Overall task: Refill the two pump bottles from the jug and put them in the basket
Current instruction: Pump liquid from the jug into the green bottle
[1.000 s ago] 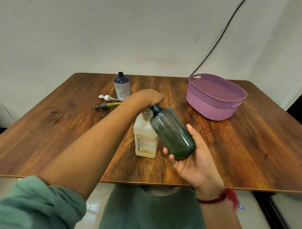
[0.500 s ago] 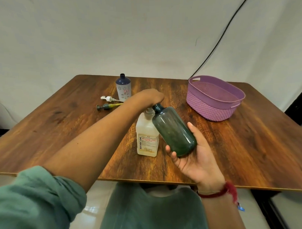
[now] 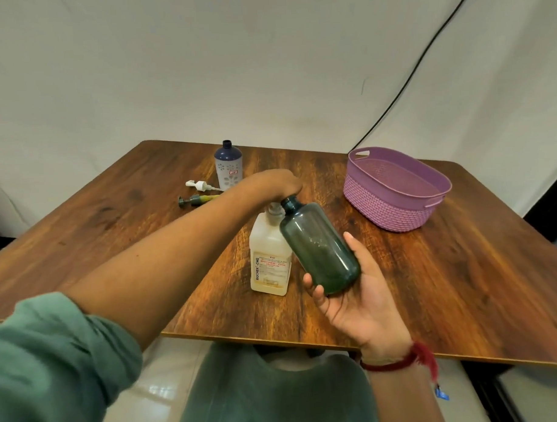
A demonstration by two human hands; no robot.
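Green bottle (image 3: 319,247) stays tilted in right hand (image 3: 362,290), fingers and thumb curled round its base, mouth at the pump spout of the jug (image 3: 269,261). Hardly anything has shifted, so filling looks early. Left hand (image 3: 276,184) covers the pump head: fingers hidden, grip unclear. Liquid level hard to read.

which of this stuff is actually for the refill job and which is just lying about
For the job:
jug, its top under the left hand
green bottle, held tilted in the right hand
blue-topped bottle, open
white pump head
dark pump head
purple basket

Just there:
black cable on the wall
table, only the work surface
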